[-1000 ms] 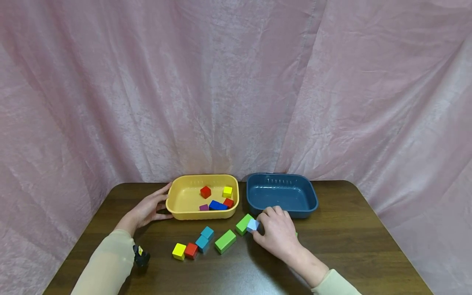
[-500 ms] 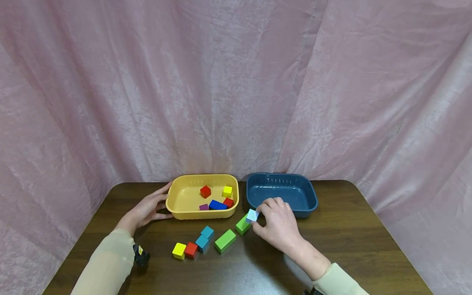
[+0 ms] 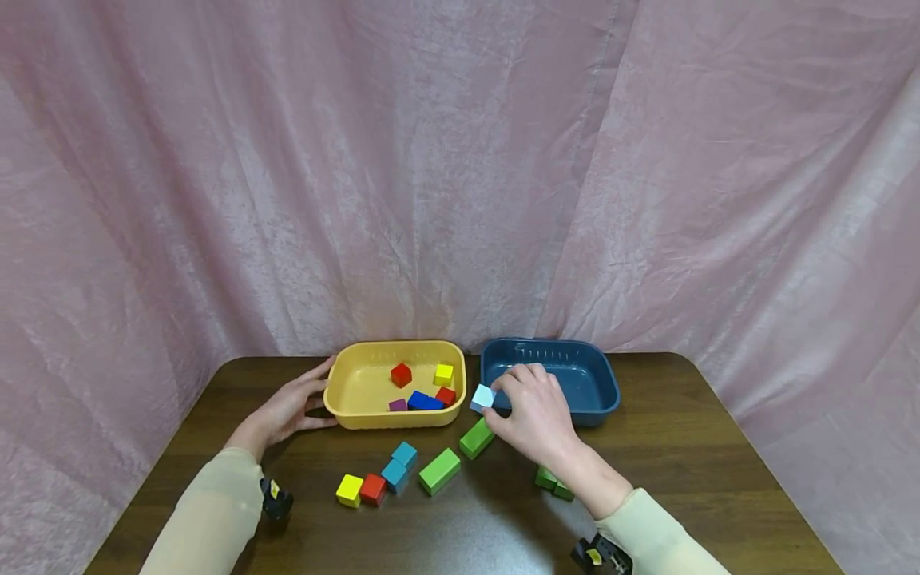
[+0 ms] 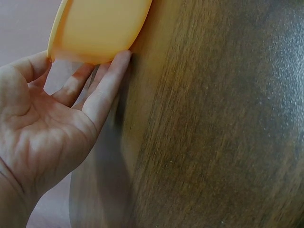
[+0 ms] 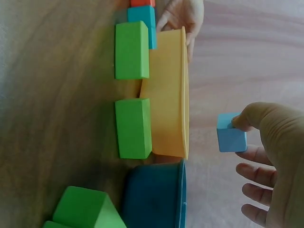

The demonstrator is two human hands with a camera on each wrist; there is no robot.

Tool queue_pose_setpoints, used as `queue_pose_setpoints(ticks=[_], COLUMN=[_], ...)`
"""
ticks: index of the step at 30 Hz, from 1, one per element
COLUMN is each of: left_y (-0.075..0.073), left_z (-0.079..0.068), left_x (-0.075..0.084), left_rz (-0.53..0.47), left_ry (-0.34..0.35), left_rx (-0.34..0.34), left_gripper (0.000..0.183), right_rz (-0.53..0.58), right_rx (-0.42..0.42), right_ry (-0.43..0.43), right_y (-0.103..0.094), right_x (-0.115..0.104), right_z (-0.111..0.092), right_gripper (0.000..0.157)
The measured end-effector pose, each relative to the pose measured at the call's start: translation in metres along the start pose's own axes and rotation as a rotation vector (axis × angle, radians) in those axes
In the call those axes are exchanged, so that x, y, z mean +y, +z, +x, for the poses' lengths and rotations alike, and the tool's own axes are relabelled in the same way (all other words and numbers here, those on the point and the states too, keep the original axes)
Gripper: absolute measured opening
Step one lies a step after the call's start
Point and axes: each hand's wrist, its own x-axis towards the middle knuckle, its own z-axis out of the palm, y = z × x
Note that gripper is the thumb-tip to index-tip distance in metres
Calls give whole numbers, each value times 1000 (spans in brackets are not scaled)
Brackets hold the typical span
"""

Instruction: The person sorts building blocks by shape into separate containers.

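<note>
Between the thumb and fingertips of my right hand [image 3: 537, 411] a light blue cube [image 3: 482, 398] is pinched. In the right wrist view the cube [image 5: 231, 133] is held up above the trays' rims. My left hand [image 3: 287, 411] touches the left end of the yellow tray [image 3: 391, 421] with spread, fairly straight fingers, seen also in the left wrist view against the yellow wall [image 4: 102, 28]. Inside that tray lie red, yellow, blue and purple blocks. The dark blue tray [image 3: 596, 415] stands to its right, partly hidden behind my right hand.
On the brown table [image 3: 431, 543] lie a green block [image 3: 440, 471], another green block [image 3: 477, 438], two teal cubes [image 3: 398, 465], a red cube [image 3: 373, 489] and a yellow cube [image 3: 349, 490]. More green blocks [image 3: 553, 482] sit beside my right forearm. A pink curtain [image 3: 460, 160] hangs behind.
My right hand has lifted the light blue cube and carried it away from me and slightly left, towards the gap between the trays. My left hand has stayed at the yellow tray.
</note>
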Motion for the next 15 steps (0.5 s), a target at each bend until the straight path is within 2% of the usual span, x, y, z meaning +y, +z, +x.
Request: queue_pose_setpoints(ticks=[15], left_y=[0], left_z=[-1], left_x=[-1], left_rz=[-17], left_ry=[-1], left_rx=[-3], left_gripper=[59], right_rz=[3], right_rx=[-11], right_ry=[23], right_y=[7], right_x=[0], right_z=[35], right_gripper=[29])
